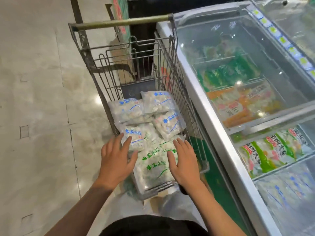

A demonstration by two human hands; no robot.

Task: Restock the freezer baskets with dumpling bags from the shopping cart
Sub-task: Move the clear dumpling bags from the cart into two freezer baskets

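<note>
A: Where were the bags [154,165] at that moment?

B: Piled in the cart [190,106], lower centre of the frame, the green-print ones nearest the camera and blue-print ones behind them. The freezer [213,126] ran down the right side of the frame, just beside the cart, its glass lid [230,48] seemingly covering the baskets.

A: And the hands?

B: Both lay flat on the pile, fingers straight and spread, gripping nothing. The left hand [117,160] rested on a blue-print bag [141,135], the right hand [183,160] on the right edge of the green stack.

A: So how should the pick-up have gone?

B: I'd judge the step was gathering a stack. Sliding the fingers under both sides of the top 2 or 3 green bags would have held them level; frozen plastic is likely slick, so squeezing from the top alone risked a bag slipping out. The left hand needed to shift right, off the blue bag, so both hands framed 1 stack.

A: Anything else?

B: The lid looked shut over the baskets, so it would have needed sliding back first.
</note>
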